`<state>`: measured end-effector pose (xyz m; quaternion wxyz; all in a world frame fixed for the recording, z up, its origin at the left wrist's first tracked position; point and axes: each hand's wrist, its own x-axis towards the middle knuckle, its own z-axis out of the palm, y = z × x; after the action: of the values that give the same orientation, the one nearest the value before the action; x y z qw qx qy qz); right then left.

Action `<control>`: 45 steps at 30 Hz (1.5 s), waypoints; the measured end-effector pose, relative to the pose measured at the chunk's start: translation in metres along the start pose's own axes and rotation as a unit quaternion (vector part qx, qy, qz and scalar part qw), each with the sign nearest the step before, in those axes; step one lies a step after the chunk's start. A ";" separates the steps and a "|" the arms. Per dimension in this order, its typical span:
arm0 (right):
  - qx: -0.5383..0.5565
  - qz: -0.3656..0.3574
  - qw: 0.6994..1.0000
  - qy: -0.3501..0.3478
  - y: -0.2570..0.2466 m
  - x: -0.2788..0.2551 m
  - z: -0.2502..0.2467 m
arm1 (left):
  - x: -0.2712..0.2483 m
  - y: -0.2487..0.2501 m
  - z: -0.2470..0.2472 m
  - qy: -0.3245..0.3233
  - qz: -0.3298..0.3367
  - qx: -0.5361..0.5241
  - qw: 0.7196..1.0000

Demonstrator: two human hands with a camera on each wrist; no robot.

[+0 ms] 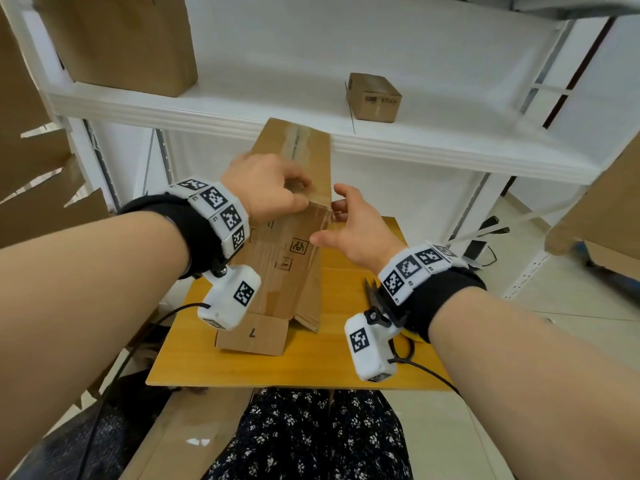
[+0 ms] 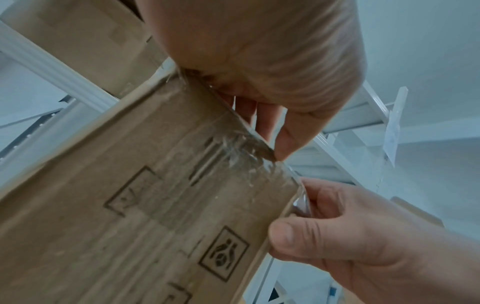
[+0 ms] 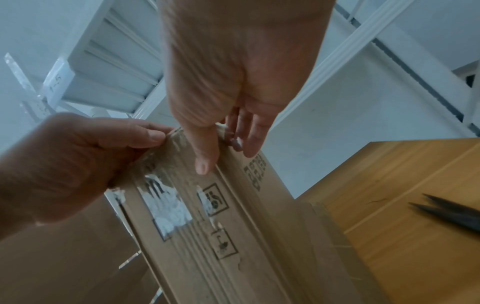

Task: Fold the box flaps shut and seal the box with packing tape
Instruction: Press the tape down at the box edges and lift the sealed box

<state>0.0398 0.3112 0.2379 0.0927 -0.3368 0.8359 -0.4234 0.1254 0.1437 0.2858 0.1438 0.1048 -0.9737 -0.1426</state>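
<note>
A tall brown cardboard box (image 1: 287,258) stands on end on a small wooden table (image 1: 311,362). Clear packing tape (image 1: 320,209) runs along its top face and folds over the upper front edge. My left hand (image 1: 294,192) rests on top, its curled fingers and thumb gripping that taped edge (image 3: 155,139). My right hand (image 1: 346,226) straddles the upper right corner, thumb (image 2: 293,232) on the printed front face and straight fingers (image 3: 249,135) on the side face, pressing the tape (image 2: 233,156) there. At the bottom a flap (image 1: 252,336) lies splayed out on the table.
Dark scissors (image 3: 446,211) lie on the table under my right wrist. Behind the box runs a white shelf (image 1: 415,140) carrying a small carton (image 1: 373,98) and a large carton (image 1: 124,39). Flattened cardboard (image 1: 41,188) stands at the left.
</note>
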 end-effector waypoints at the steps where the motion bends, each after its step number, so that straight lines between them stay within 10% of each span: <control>1: -0.006 0.002 1.000 -0.006 0.002 -0.002 0.000 | -0.002 0.002 0.001 -0.007 0.020 0.043 0.999; 22: -0.056 -0.050 0.991 0.112 0.012 -0.018 0.005 | 0.001 0.007 0.011 0.022 0.035 0.103 0.994; 31: -0.246 -0.082 0.953 0.155 0.016 -0.026 0.002 | 0.002 0.008 0.012 0.017 0.022 0.096 0.995; 45: -0.221 -0.144 0.958 0.109 0.012 -0.029 0.008 | 0.004 0.006 0.013 0.014 0.001 0.083 0.996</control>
<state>0.0592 0.3295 0.2200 -0.1382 -0.4173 0.8564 -0.2709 0.1163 0.1511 0.2771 0.1484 0.1177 -0.9801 -0.0601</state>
